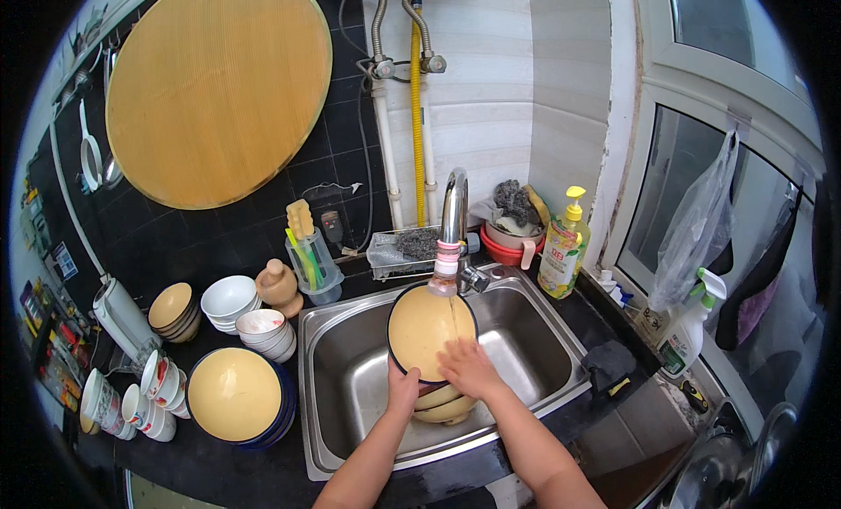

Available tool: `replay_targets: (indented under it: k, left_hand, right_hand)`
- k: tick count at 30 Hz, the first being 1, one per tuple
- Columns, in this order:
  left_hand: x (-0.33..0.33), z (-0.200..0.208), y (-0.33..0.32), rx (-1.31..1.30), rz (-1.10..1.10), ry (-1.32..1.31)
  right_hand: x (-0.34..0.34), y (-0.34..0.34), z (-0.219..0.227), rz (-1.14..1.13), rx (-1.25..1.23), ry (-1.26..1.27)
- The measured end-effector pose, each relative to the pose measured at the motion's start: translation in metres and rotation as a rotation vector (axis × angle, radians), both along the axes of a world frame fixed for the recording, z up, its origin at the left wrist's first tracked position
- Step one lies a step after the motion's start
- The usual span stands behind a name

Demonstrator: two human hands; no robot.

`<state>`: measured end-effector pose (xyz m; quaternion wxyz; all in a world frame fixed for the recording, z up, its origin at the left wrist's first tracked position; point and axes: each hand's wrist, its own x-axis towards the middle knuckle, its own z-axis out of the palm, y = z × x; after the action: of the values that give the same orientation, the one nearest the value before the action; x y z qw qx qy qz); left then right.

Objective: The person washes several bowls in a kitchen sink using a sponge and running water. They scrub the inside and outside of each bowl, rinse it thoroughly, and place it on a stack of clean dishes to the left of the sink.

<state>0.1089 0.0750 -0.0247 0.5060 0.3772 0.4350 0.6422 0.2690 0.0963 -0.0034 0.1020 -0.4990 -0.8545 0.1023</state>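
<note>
A shallow cream-yellow bowl point(422, 327) with a dark rim is tilted up under the tap point(455, 211), and a thin stream of water runs onto it. My left hand point(403, 388) grips its lower left edge, thumb on the inner face. Flat against the lower right of that inner face lies my right hand point(469, 369), fingers stretched out. Below the held bowl, more yellow bowls point(447, 408) sit in the steel sink point(350, 369), partly hidden by my hands.
Left of the sink stand stacked yellow bowls point(235, 393), white bowls point(229, 297), patterned cups point(149, 411) and a wooden pestle-like piece point(278, 286). A yellow-pump soap bottle point(562, 255), red basin point(512, 246), dark cloth point(608, 364) and spray bottle point(688, 334) are on the right.
</note>
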Motion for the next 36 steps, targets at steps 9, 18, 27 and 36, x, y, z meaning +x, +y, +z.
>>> replay_targets:
  k: [9, 18, 27, 36]
  left_hand:
    - [-0.013, 0.001, 0.002, -0.097, -0.039, -0.014]
    - [-0.027, 0.000, 0.009, -0.329, -0.316, -0.268]
    - [-0.031, -0.007, 0.008, -0.513, -0.345, -0.158]
    - [-0.020, 0.022, -0.001, -0.396, -0.190, -0.145]
  right_hand:
    - [0.016, 0.003, 0.027, -0.501, 0.119, 0.674]
    - [0.009, 0.008, 0.014, -0.551, 0.046, 1.190]
    - [0.004, -0.004, 0.027, -0.546, -0.241, 1.401]
    - [0.008, 0.014, -0.003, -0.566, -0.607, 1.437]
